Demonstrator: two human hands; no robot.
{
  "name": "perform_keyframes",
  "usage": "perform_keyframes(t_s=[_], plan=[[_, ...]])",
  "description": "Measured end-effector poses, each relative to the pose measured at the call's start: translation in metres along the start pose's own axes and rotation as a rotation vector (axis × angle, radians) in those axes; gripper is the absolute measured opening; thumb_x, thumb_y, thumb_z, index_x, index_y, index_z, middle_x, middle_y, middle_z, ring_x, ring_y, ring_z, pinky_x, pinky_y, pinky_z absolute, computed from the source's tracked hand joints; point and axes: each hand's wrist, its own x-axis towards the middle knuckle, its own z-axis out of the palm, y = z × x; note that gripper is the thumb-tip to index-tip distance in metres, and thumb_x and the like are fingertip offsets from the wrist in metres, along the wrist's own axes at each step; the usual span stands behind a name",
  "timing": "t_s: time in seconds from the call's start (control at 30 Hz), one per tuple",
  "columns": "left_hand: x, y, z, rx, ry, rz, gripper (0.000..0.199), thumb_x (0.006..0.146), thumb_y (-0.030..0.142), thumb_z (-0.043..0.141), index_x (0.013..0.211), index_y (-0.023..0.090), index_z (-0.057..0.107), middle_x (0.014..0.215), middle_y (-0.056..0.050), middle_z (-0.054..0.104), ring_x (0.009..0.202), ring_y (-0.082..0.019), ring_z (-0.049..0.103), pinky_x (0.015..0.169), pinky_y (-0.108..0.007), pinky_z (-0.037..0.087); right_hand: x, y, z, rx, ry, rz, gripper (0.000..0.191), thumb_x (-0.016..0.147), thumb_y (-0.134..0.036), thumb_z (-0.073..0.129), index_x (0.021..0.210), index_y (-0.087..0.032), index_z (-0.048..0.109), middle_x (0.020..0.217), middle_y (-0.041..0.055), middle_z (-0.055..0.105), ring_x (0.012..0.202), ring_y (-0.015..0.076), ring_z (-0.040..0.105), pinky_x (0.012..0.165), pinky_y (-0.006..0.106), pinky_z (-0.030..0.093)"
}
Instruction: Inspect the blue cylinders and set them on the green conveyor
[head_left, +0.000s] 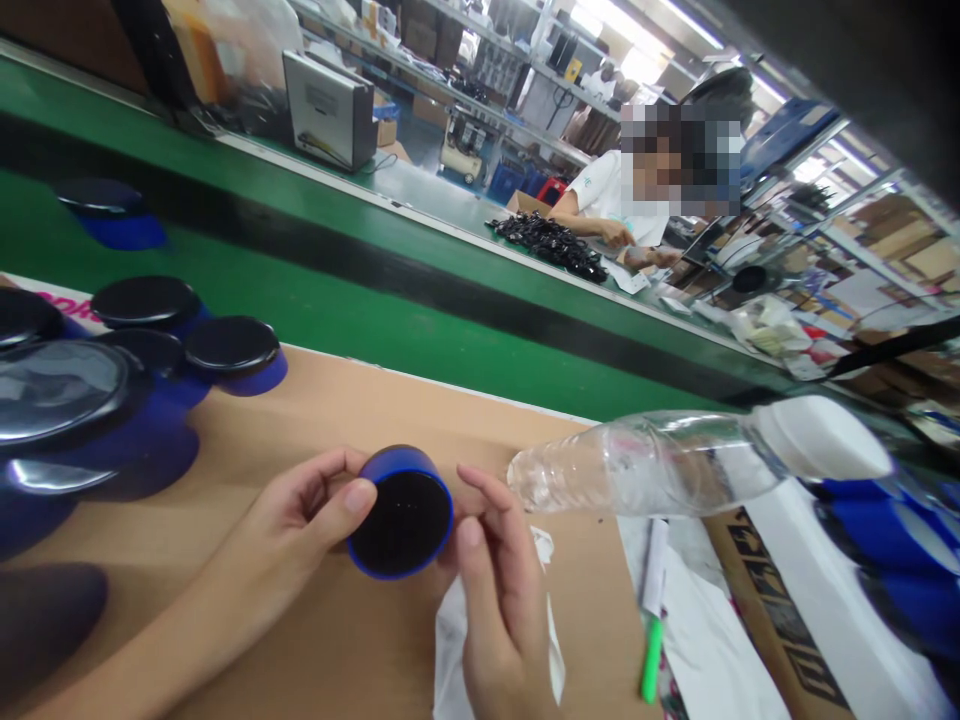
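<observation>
My left hand pinches a round, short blue lid-like piece between thumb and fingers, its flat black face tilted toward me. Close to its right edge is my right hand, with index finger and thumb apart and the other fingers curled behind. A crumpled white cloth shows on both sides of the right hand and seems held in its curled fingers, which are partly hidden. Both hands are over a brown cardboard sheet.
Several blue pieces with black tops stand at left, some stacked. A clear bottle with a white cap lies right, near a green pen and a cardboard box. Across the green bench, a person handles a black pile.
</observation>
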Motion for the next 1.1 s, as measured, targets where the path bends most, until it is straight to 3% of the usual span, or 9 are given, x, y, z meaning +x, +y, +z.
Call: perform_keyframes(t_s=[0.13, 0.33, 0.43, 0.53, 0.7, 0.8, 0.87, 1.0, 1.1], plan=[[-0.001, -0.005, -0.002, -0.006, -0.011, 0.040, 0.061, 0.063, 0.080, 0.088, 0.073, 0.021, 0.076, 0.065, -0.001, 0.067, 0.061, -0.012, 0.061, 0.056, -0.013, 0.052, -0.012, 0.001, 0.007, -0.070, -0.087, 0.048, 0.069, 0.084, -0.053, 0.084, 0.146, -0.037, 0.057, 0.093, 0.0003, 0.073, 0.071, 0.0167, 0.064, 0.062, 0.027, 0.052], [-0.004, 0.003, -0.001, -0.013, -0.032, 0.078, 0.061, 0.064, 0.083, 0.086, 0.072, 0.023, 0.076, 0.062, 0.001, 0.066, 0.055, -0.010, 0.057, 0.052, -0.012, 0.049, 0.000, -0.002, 0.000, 0.026, 0.061, -0.026, 0.031, 0.110, -0.048, 0.048, 0.123, -0.039, 0.075, 0.074, -0.0045, 0.068, 0.070, 0.0118, 0.068, 0.070, 0.024, 0.055], [-0.006, 0.006, 0.000, 0.005, -0.029, 0.104, 0.060, 0.065, 0.082, 0.085, 0.070, 0.023, 0.077, 0.063, 0.001, 0.067, 0.057, -0.011, 0.058, 0.054, -0.012, 0.050, 0.011, -0.001, -0.008, -0.038, 0.099, -0.136, 0.021, 0.108, -0.041, 0.057, 0.117, -0.040, 0.076, 0.100, -0.0046, 0.079, 0.102, 0.0124, 0.074, 0.093, 0.027, 0.055], [-0.007, 0.004, -0.002, 0.013, -0.036, 0.110, 0.058, 0.070, 0.083, 0.081, 0.073, 0.025, 0.077, 0.064, 0.001, 0.067, 0.058, -0.011, 0.059, 0.055, -0.012, 0.050, 0.016, 0.002, -0.011, -0.064, 0.139, -0.079, 0.023, 0.099, -0.053, 0.068, 0.115, -0.039, 0.077, 0.132, -0.0029, 0.073, 0.136, 0.0186, 0.058, 0.118, 0.036, 0.039], [-0.012, 0.004, -0.005, 0.068, -0.149, 0.165, 0.047, 0.082, 0.076, 0.076, 0.089, 0.030, 0.075, 0.076, 0.003, 0.077, 0.066, -0.014, 0.070, 0.060, -0.015, 0.055, 0.017, 0.003, -0.006, 0.089, -0.139, 0.332, 0.085, 0.094, -0.090, 0.026, 0.083, -0.023, 0.077, 0.072, 0.0053, 0.068, 0.071, 0.0209, 0.063, 0.069, 0.034, 0.050], [-0.015, 0.001, -0.007, 0.168, -0.168, 0.227, 0.031, 0.088, 0.059, 0.077, 0.106, 0.035, 0.075, 0.095, 0.004, 0.081, 0.088, -0.018, 0.077, 0.076, -0.018, 0.061, 0.024, -0.007, -0.001, 0.096, -0.317, 0.469, 0.088, 0.078, -0.101, 0.040, 0.070, -0.019, 0.070, 0.061, 0.0040, 0.060, 0.058, 0.0165, 0.055, 0.054, 0.028, 0.041], [-0.016, -0.003, -0.009, 0.289, -0.083, 0.302, 0.037, 0.091, 0.059, 0.074, 0.120, 0.038, 0.072, 0.114, 0.002, 0.080, 0.106, -0.024, 0.076, 0.089, -0.027, 0.063, 0.035, -0.017, 0.005, 0.077, -0.347, 0.498, 0.085, 0.073, -0.100, 0.048, 0.073, -0.017, 0.068, 0.062, 0.0040, 0.060, 0.056, 0.0153, 0.054, 0.053, 0.027, 0.041], [-0.013, -0.017, -0.008, 0.765, 0.244, 0.647, 0.059, 0.102, 0.064, 0.052, 0.154, 0.037, 0.042, 0.156, -0.012, 0.054, 0.143, -0.041, 0.053, 0.108, -0.067, 0.054, 0.080, -0.026, 0.026, -0.094, -0.228, 0.359, 0.062, 0.081, -0.073, 0.063, 0.100, -0.015, 0.070, 0.083, 0.0064, 0.071, 0.074, 0.0202, 0.067, 0.068, 0.032, 0.054], [-0.012, -0.024, -0.004, 0.932, 0.338, 0.826, 0.053, 0.107, 0.060, 0.044, 0.152, 0.031, 0.039, 0.156, -0.018, 0.047, 0.145, -0.044, 0.048, 0.105, -0.069, 0.053, 0.131, -0.019, 0.044, -0.354, -0.032, 0.146, 0.057, 0.090, -0.041, 0.078, 0.138, -0.018, 0.057, 0.126, 0.0093, 0.070, 0.112, 0.0257, 0.068, 0.101, 0.047, 0.055]])
